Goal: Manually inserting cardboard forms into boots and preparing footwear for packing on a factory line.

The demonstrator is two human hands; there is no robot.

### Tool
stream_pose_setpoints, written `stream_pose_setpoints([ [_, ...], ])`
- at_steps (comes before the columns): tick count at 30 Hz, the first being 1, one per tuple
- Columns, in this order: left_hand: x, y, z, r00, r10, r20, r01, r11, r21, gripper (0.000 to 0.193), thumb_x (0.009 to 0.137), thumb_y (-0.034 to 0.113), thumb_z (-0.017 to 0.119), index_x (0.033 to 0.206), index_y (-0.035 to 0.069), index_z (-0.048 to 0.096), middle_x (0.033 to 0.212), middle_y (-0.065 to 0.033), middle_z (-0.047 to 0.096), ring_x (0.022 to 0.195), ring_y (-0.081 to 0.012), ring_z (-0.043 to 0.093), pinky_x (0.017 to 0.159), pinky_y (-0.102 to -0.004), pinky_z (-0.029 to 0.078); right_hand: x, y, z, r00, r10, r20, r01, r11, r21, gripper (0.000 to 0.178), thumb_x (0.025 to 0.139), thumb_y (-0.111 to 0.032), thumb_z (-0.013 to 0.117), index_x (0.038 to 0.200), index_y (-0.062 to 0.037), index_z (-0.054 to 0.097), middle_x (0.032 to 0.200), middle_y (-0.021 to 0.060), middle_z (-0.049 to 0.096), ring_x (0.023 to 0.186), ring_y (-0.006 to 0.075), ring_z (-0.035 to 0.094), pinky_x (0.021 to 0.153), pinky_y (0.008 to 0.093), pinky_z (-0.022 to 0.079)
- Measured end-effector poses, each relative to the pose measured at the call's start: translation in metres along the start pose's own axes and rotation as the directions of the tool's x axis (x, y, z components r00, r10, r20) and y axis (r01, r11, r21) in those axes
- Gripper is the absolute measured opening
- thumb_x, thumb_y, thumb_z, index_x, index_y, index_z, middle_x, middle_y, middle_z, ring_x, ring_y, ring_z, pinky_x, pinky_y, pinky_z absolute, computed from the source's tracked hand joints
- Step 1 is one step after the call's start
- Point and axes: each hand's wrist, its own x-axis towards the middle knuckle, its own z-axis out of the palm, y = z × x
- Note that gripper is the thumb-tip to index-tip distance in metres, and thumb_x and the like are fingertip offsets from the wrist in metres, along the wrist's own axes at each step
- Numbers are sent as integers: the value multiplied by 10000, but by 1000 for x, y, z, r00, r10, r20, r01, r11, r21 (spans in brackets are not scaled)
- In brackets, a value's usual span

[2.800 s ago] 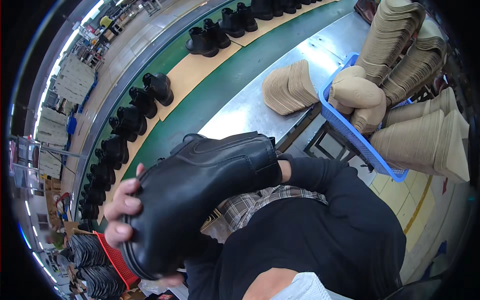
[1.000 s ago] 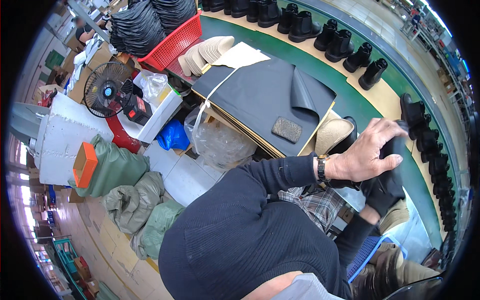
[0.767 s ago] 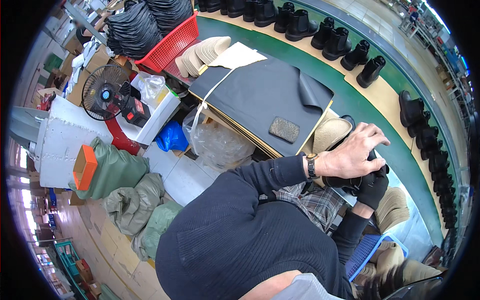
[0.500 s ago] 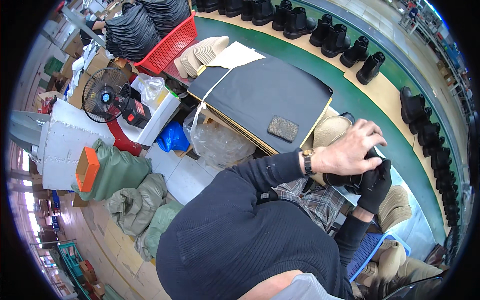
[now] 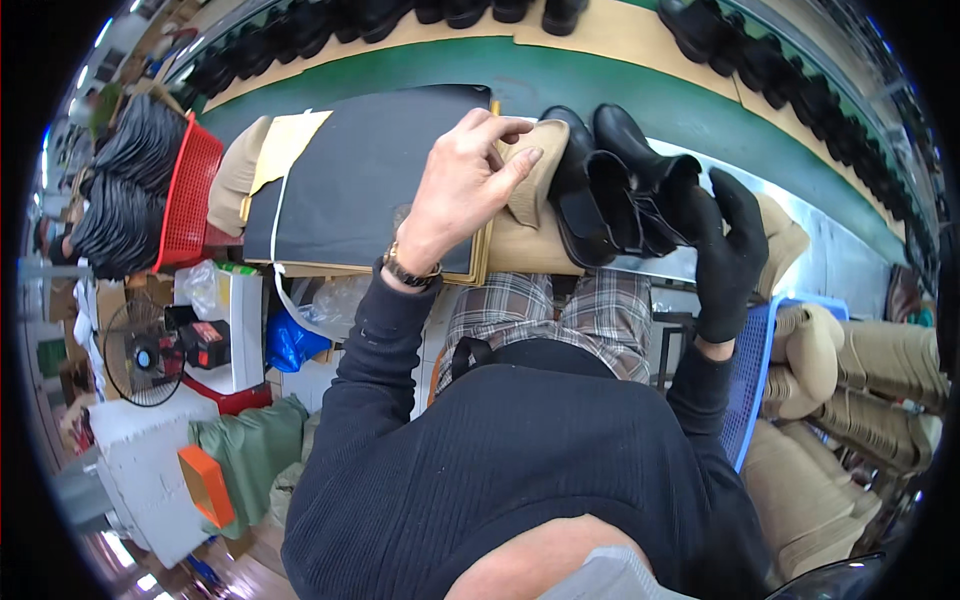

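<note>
Two black ankle boots lie side by side on the metal bench edge in front of me: the left boot [image 5: 572, 190] and the right boot [image 5: 640, 150], openings toward me. My left hand [image 5: 465, 180], bare with a wristwatch, hovers beside a stack of tan insoles [image 5: 535, 185]; its thumb and index finger are apart with nothing visible between them. In a black glove, my right hand [image 5: 732, 255] is at the shaft of the right boot, thumb and fingers spread. Whether the glove presses on the boot is hard to tell.
A stack of black sheets [image 5: 370, 170] lies left of the insoles. Behind it runs a green conveyor [image 5: 440, 70] with rows of black boots. A red basket [image 5: 185, 195] is at far left, a blue basket [image 5: 745, 400] at right near more tan insoles [image 5: 880, 360].
My hands have parted; both were together on a black boot before. Two boots now lie on the bench between them. The whole view has swung around, shifting the sheets and red basket left.
</note>
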Motion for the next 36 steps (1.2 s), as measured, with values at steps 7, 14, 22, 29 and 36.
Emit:
stream_pose_setpoints([
  [7,13,-49,62,986,-72,152,9,925,380,246,801,212,640,880,-20,635,795,-235,632,727,-404,624,690,-459,512,-21,-12,3,978,-160,131,195,928,-317,445,735,-162,756,1133,-44,598,1141,159,567,1054,316,546,866,383,453],
  [14,15,-53,56,994,-71,82,42,947,318,221,829,158,575,915,-38,628,767,-257,616,720,-384,632,671,-432,515,-26,-1,-6,978,-199,55,206,919,-337,497,737,-227,760,1164,-47,579,1160,160,552,1048,316,552,877,393,452],
  [22,15,-58,15,933,-283,222,351,584,-732,269,946,167,528,1136,-19,566,918,-55,638,710,-107,626,589,-210,529,-30,12,-13,993,-105,62,120,923,-365,544,760,-267,748,1208,-36,541,1196,180,530,1042,299,567,789,352,511],
  [29,8,-40,18,958,-168,231,258,162,-952,274,952,151,512,1164,-21,534,1089,-115,624,942,-182,641,811,-337,558,-17,-34,4,915,-371,157,358,928,107,599,739,-149,755,1272,-39,505,1285,196,490,1130,319,548,903,382,487],
  [36,-16,-10,12,968,-113,224,242,175,-954,416,958,169,489,1256,-115,435,1176,-219,571,1029,-281,621,877,-389,539,-16,-48,60,907,-265,327,165,939,302,685,768,-193,744,1339,-6,414,1256,241,515,1107,343,573,895,380,474],
])
